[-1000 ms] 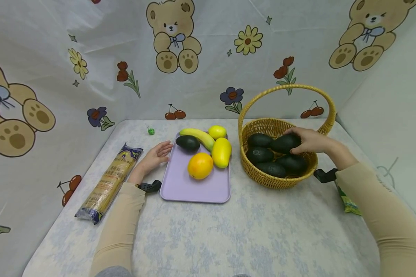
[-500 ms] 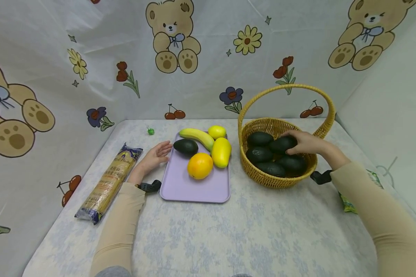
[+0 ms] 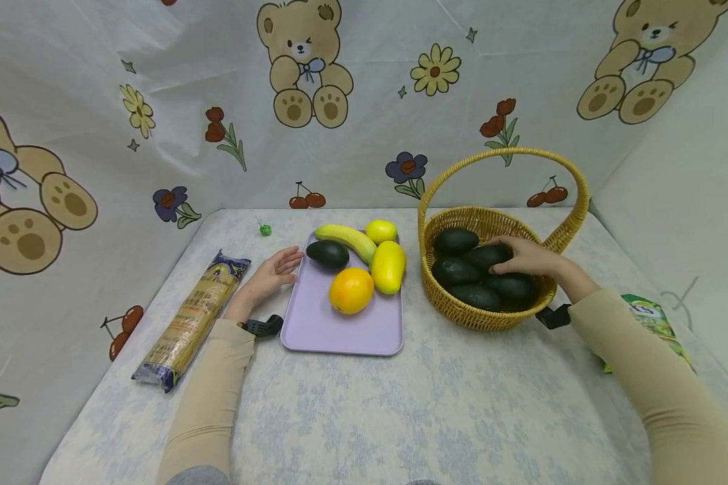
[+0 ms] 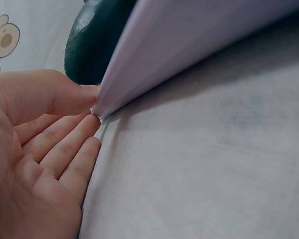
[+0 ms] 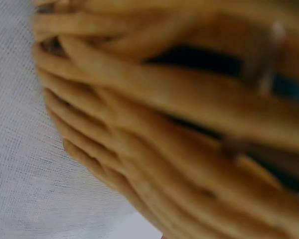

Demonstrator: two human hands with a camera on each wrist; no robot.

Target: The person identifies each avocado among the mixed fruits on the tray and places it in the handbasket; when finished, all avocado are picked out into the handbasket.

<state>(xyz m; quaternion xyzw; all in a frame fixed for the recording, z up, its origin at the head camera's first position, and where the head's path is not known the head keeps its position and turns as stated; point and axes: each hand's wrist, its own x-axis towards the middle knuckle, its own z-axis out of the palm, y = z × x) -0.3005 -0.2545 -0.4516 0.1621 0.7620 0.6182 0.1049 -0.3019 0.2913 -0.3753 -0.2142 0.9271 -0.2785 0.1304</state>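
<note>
In the head view my right hand (image 3: pixel 524 258) reaches into the yellow wicker basket (image 3: pixel 461 316) and grips a dark green avocado (image 3: pixel 487 257) from above. That avocado lies among several others, such as one front-left avocado (image 3: pixel 455 271). The right wrist view shows mostly the blurred basket weave (image 5: pixel 139 114). My left hand (image 3: pixel 273 275) rests at the left edge of the lilac tray (image 3: pixel 340 337), fingers straight, thumb tip and fingertips right at the rim (image 4: pixel 102 102). On the tray lie an avocado (image 3: pixel 327 254), a banana (image 3: pixel 347 237), a lemon (image 3: pixel 381 231), a mango (image 3: pixel 388 267) and an orange (image 3: pixel 351 291).
The basket's tall handle (image 3: pixel 516 152) arches over its opening. A packet of pasta (image 3: pixel 194 320) lies left of my left forearm. At the far right a green packet (image 3: pixel 652 316) is partly hidden by my right sleeve. A small green object (image 3: pixel 265 230) lies behind the tray.
My right hand has moved left and down inside the basket with the avocado, which sits lower among the others. The tray's avocado has rocked slightly. My left hand stays in place.
</note>
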